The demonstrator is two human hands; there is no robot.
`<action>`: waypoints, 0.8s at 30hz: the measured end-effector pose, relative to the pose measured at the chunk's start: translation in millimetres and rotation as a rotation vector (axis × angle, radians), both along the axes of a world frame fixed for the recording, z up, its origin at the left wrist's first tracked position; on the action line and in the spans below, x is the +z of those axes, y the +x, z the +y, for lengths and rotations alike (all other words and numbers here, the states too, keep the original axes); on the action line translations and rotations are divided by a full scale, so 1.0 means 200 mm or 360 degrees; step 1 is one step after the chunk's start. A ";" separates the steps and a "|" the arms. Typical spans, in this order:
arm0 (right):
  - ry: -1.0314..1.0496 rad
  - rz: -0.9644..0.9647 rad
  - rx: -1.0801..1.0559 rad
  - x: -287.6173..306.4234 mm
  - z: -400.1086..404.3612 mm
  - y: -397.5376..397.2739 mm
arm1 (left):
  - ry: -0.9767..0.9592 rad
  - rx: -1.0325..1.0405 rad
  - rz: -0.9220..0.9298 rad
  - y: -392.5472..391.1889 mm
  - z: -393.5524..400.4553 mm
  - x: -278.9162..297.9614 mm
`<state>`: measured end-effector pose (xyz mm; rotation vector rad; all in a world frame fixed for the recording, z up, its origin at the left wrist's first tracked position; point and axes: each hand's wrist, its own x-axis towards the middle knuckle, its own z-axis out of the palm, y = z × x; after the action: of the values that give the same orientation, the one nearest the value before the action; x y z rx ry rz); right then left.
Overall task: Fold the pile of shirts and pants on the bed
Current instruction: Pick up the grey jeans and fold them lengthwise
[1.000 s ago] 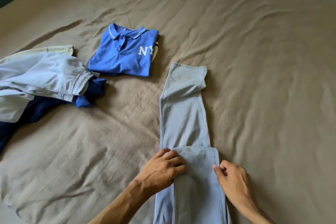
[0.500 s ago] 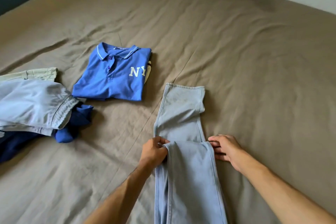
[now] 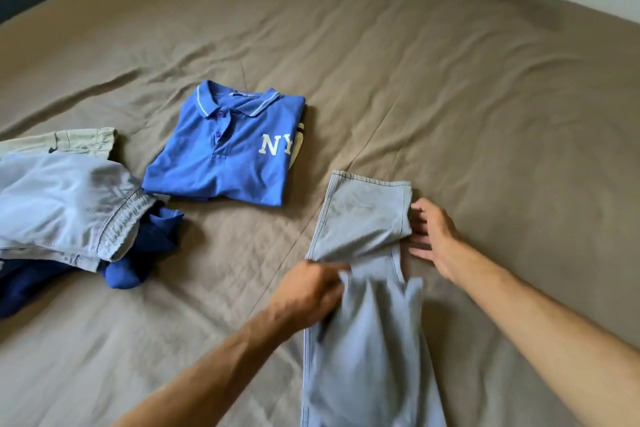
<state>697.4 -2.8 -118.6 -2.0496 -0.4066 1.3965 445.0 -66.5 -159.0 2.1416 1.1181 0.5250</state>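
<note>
Left hand (image 3: 308,291) grips pale jeans (image 3: 363,340) — lengthwise-folded; right hand (image 3: 433,239) touches open.

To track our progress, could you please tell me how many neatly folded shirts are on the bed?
1: the blue polo shirt lies folded mid-bed, left of the jeans. Other shirts may be hidden in the unfolded pile at the left edge.

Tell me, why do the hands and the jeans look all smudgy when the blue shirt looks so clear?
In the head view, the left hand and the folded edge of the light jeans it grips are smeared by motion blur; the right hand is only slightly soft. The blue polo shirt lies still, so its letters stay sharp. Light is soft, and shadows on the brown bedsheet are faint.
</note>
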 end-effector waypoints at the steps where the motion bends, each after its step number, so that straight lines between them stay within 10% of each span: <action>1: -0.0030 0.0090 -0.0019 0.01 0.05 0.00 | -0.0255 0.0359 -0.0145 0.03 0.03 0.01; 4: -0.0006 0.0039 -0.0015 0.00 0.18 -0.02 | -0.0827 0.0887 -0.0250 0.06 0.10 -0.05; 13: 0.0461 0.0074 0.0286 -0.13 0.44 -0.15 | -0.1334 0.1002 -0.0383 0.02 0.17 -0.18; 21: 0.0415 -0.0934 0.0237 -0.13 0.58 -0.23 | -0.1405 0.1042 -0.0546 0.00 0.21 -0.27; 24: 0.0813 -0.1602 0.0873 -0.05 0.67 -0.26 | -0.1376 0.0936 -0.0655 -0.01 0.17 -0.30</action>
<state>645.8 130.9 -128.5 -2.1027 -1.6401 0.2893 442.5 -32.2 -218.2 0.9108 1.3860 0.5608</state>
